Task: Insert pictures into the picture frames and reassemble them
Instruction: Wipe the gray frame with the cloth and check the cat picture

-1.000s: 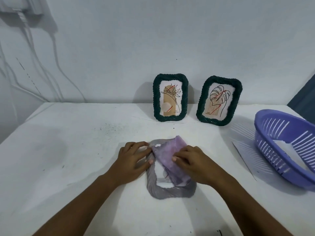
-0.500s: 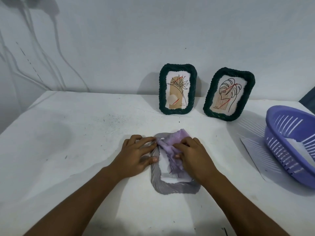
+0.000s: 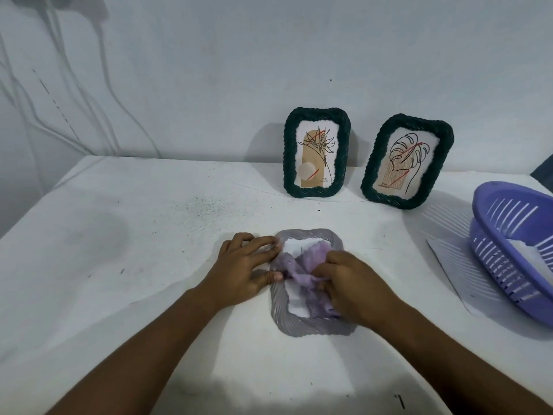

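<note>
So the grey frame (image 3: 311,323) was lying flat on the white table (image 3: 119,265), pretty much dead centre in front of the person. Left hand (image 3: 244,269) sat on the frame's left edge, fingers spread and mostly straight, thumb tip touching the rim, just pressing it down rather than gripping anything. Right hand (image 3: 353,284) was over the frame's opening, fingers curled and bunching up a purple cloth (image 3: 302,269), which was lying crumpled across the white inside of the frame. Couldn't really tell what the white bit under the cloth was.

Further back, two green frames were leaning against the wall, each with a line-drawing picture already in: the left green frame (image 3: 316,152) nearly upright, the right green frame (image 3: 407,161) tilted a bit. A purple basket (image 3: 508,250) sat well off to the right, with a white sheet (image 3: 449,265) lying flat just beside and partly under it.
</note>
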Demonstrator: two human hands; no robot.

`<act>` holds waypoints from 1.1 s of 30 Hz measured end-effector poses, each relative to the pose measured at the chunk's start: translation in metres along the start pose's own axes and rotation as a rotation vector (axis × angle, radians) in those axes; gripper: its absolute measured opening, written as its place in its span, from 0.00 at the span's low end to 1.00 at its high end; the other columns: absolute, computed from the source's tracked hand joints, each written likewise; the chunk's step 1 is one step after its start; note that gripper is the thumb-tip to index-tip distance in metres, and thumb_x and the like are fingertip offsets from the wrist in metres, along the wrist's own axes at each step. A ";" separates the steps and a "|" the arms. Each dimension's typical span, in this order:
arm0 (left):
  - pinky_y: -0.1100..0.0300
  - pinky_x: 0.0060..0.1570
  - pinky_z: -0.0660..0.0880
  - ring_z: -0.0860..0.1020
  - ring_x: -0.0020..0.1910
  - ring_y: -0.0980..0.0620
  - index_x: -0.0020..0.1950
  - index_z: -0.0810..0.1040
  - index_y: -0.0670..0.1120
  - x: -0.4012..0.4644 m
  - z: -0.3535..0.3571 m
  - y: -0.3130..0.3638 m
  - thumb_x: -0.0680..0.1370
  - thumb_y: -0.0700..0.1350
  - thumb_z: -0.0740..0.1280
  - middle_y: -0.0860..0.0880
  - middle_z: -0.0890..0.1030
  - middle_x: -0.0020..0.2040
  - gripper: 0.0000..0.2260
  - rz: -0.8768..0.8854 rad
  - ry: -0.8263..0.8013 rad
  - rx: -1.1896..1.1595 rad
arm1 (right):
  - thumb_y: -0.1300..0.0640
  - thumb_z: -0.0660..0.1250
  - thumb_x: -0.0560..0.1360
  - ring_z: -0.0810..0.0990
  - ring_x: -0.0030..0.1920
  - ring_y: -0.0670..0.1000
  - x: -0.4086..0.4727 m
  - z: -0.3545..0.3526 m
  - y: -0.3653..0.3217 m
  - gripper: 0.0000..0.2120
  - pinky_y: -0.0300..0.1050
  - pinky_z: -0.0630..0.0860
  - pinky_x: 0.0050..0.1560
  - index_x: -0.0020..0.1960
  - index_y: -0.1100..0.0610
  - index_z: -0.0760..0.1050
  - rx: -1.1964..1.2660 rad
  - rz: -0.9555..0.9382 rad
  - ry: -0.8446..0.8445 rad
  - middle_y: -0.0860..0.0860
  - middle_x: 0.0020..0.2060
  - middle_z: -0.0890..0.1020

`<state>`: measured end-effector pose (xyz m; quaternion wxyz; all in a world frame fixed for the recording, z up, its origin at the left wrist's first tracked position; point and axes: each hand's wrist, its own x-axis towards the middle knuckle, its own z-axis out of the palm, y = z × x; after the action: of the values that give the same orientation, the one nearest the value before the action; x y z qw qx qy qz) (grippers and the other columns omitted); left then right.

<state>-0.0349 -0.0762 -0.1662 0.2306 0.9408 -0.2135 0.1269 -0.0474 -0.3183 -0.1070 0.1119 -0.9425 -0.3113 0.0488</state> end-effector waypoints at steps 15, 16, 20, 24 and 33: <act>0.52 0.55 0.63 0.64 0.61 0.52 0.62 0.77 0.56 0.001 -0.001 0.001 0.72 0.73 0.49 0.59 0.72 0.68 0.32 -0.013 -0.002 -0.035 | 0.48 0.59 0.72 0.78 0.43 0.51 0.005 0.014 -0.018 0.18 0.39 0.70 0.45 0.46 0.58 0.82 0.017 -0.079 0.079 0.52 0.40 0.82; 0.52 0.55 0.64 0.63 0.61 0.53 0.63 0.77 0.56 0.001 -0.001 0.001 0.72 0.73 0.50 0.59 0.72 0.68 0.32 -0.011 0.005 -0.035 | 0.45 0.57 0.72 0.78 0.44 0.51 -0.004 0.020 -0.013 0.21 0.40 0.72 0.45 0.49 0.57 0.82 -0.012 -0.116 0.031 0.50 0.41 0.82; 0.52 0.59 0.61 0.62 0.63 0.54 0.66 0.75 0.56 0.003 -0.002 0.000 0.69 0.75 0.50 0.64 0.68 0.68 0.35 -0.047 -0.017 -0.069 | 0.51 0.64 0.68 0.76 0.38 0.50 -0.012 0.002 0.000 0.11 0.41 0.78 0.39 0.46 0.54 0.81 -0.033 -0.059 0.130 0.50 0.38 0.81; 0.54 0.59 0.60 0.63 0.64 0.53 0.68 0.73 0.57 0.003 -0.002 0.001 0.68 0.76 0.50 0.65 0.65 0.68 0.36 -0.053 -0.035 -0.057 | 0.55 0.67 0.69 0.76 0.44 0.53 0.022 -0.002 0.002 0.10 0.45 0.77 0.45 0.48 0.57 0.80 -0.019 0.093 0.250 0.55 0.44 0.81; 0.50 0.60 0.67 0.67 0.63 0.51 0.67 0.73 0.56 0.002 -0.004 0.003 0.70 0.73 0.54 0.61 0.71 0.67 0.33 -0.063 -0.055 -0.095 | 0.58 0.63 0.77 0.76 0.43 0.47 0.024 -0.011 -0.018 0.09 0.32 0.69 0.40 0.51 0.53 0.82 0.400 0.257 0.245 0.48 0.44 0.82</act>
<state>-0.0355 -0.0771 -0.1606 0.2730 0.9382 -0.1958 0.0834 -0.0373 -0.2918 -0.0927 0.3255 -0.9323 -0.1574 0.0087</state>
